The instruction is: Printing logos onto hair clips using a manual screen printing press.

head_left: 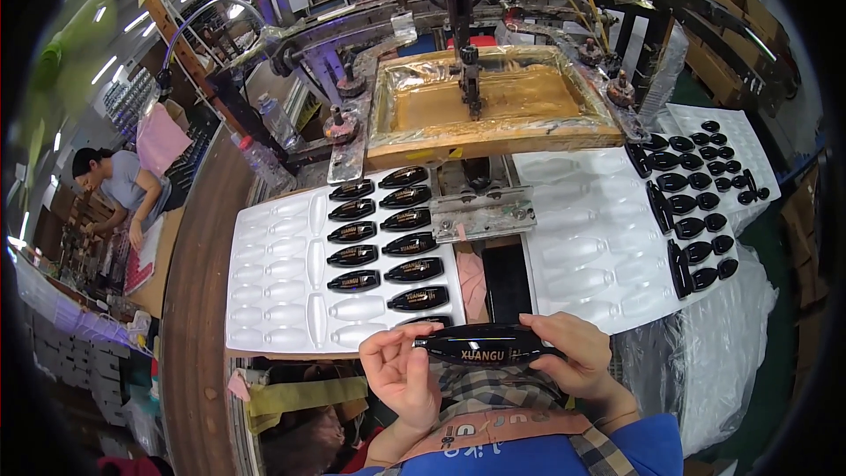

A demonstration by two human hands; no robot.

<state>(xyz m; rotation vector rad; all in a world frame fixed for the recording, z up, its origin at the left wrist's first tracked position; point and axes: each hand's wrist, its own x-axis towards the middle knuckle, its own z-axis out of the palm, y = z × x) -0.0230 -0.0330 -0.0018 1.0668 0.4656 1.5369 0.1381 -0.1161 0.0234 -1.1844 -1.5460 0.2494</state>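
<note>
Close in front of me I hold a glossy black piece [480, 345], rounded and tapering at the ends, with gold print on the side facing up. My left hand [404, 375] pinches its left end between thumb and fingers. My right hand [573, 357] grips the right end, thumb in front and fingers behind. Just beyond my left hand lies a white moulded tray [273, 278]; two columns of similar printed black pieces [355, 255] rest in its hollows. A second white tray [582, 242] lies to the right, with larger unprinted black pieces [658, 204] along its right edge.
Ahead stands a printing press with a wooden screen frame [493, 145] and a metal holding jig [483, 214] below it. Smaller black parts [696, 203] fill a tray at the right. Bottles [264, 163] stand left of the press. A co-worker [128, 185] sits far left.
</note>
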